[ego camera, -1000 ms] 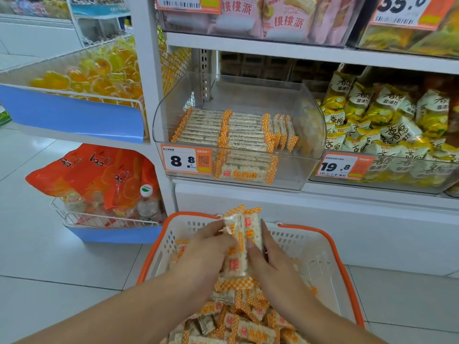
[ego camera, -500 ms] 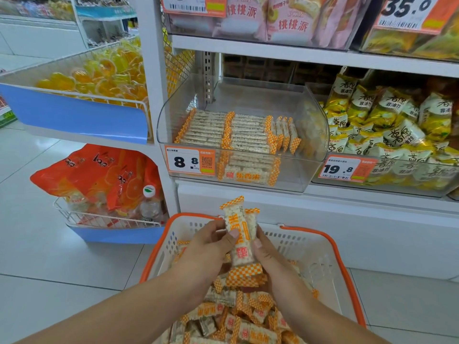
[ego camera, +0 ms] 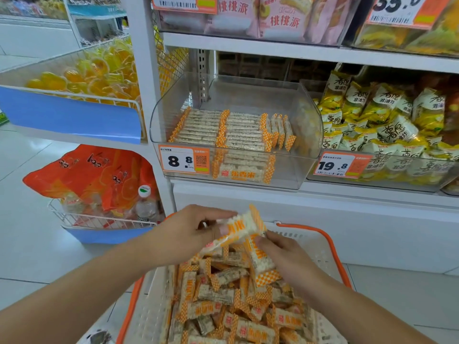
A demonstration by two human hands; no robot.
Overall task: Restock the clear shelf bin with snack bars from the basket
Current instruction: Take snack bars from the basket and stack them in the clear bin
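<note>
Clear shelf bin (ego camera: 308, 125) is only partly filled, with orange-and-white snack bars (ego camera: 218, 129) lined up in neat rows on its left side. The white basket (ego camera: 320, 247) with orange rim below holds a loose heap of them.

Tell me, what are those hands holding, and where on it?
Snack bars. The left hand pinches one bar near its middle; the right hand grips another along its side, above the basket.

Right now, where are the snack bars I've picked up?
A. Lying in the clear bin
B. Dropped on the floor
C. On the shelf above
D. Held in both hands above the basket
D: the left hand and right hand grip snack bars over the basket, below the clear bin.
</note>
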